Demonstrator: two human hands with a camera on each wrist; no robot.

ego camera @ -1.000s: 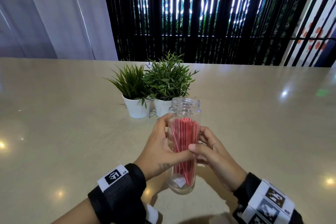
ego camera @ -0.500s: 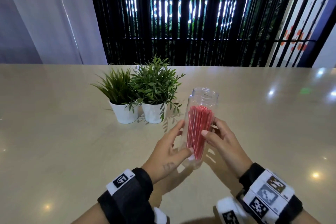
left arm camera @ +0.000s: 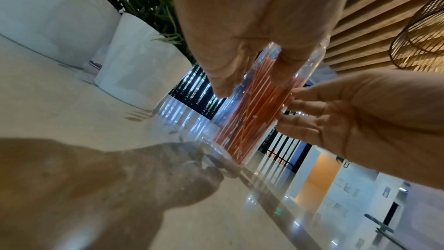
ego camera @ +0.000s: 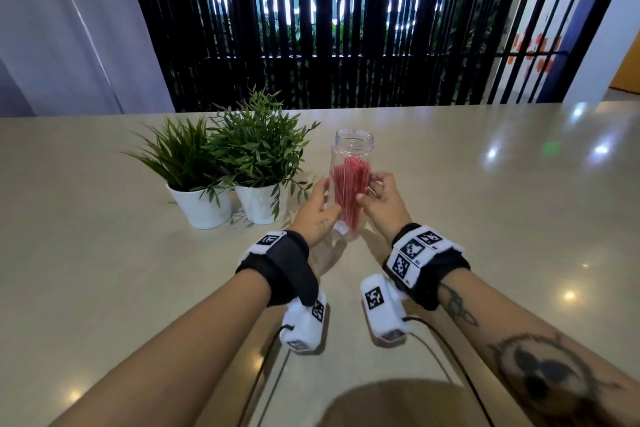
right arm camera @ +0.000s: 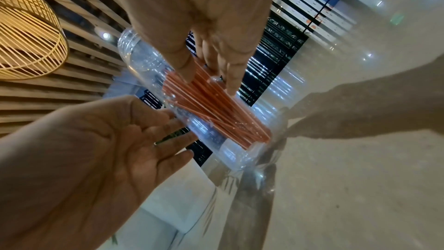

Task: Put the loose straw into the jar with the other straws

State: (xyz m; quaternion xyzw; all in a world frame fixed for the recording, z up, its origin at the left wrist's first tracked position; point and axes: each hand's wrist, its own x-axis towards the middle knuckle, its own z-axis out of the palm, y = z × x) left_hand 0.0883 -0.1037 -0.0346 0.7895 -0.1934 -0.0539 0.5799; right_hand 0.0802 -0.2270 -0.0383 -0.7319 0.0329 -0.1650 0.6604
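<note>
Two hands flank the tall clear plastic jar (ego camera: 352, 163), which stands upright with its mouth open on the glossy beige table (ego camera: 104, 270), just right of two white pots of green artificial plants (ego camera: 221, 163). The left hand (ego camera: 317, 213) lies against the jar's left wall with fingers straight and slightly spread; the left wrist view shows its fingertips (left arm camera: 222, 85) lying along the clear wall. The right hand (ego camera: 382, 199) meets the jar's right wall, fingers extended in the right wrist view, fingertips (right arm camera: 231, 85) touching the plastic, thumb at the near side. The bundle of red straws (ego camera: 350, 192) stands inside the jar, between the two palms, tops below the threaded neck. Both black wrist straps carry white blocks (ego camera: 414, 250) printed with black square marker patterns; no readable lettering appears. Glowing signage behind the black vertical slats (ego camera: 311, 28) is illegible.
</note>
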